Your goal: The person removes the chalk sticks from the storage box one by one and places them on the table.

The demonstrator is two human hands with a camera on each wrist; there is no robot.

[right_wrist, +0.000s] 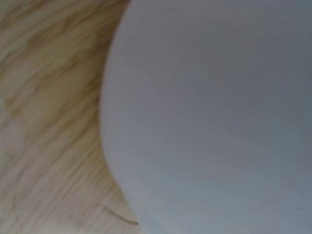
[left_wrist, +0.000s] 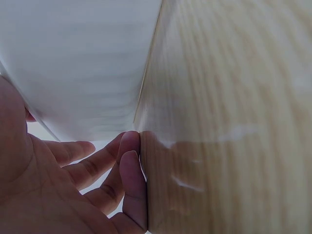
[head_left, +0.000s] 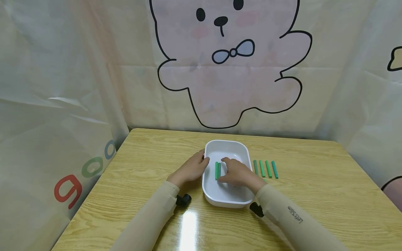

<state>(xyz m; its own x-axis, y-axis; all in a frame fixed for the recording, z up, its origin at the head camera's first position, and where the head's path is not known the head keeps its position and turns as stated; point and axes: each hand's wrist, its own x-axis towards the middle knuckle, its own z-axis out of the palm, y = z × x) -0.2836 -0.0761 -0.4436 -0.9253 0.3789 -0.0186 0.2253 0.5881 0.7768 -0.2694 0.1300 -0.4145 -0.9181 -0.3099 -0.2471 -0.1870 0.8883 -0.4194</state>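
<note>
A white plastic tub (head_left: 227, 195) stands on the table; its outer wall fills much of both wrist views. My left hand (head_left: 192, 167) grips its left side, thumb over the rim, fingers (left_wrist: 97, 168) against the outside low down. Inside the tub lie a light green stick (head_left: 216, 170) and, right beside it, a dark green stick (head_left: 219, 170). My right hand (head_left: 238, 173) reaches in over the right rim and holds the dark green stick lengthwise, thumb at its near end and a fingertip at its far end. The right wrist view does not show that hand.
Right of the tub, a row of green sticks (head_left: 262, 168) and a teal stick (head_left: 275, 169) lies on the wooden table (head_left: 157, 150). Another light green piece (head_left: 265, 180) shows partly beside the right wrist. A printed curtain (head_left: 138, 90) hangs behind the table.
</note>
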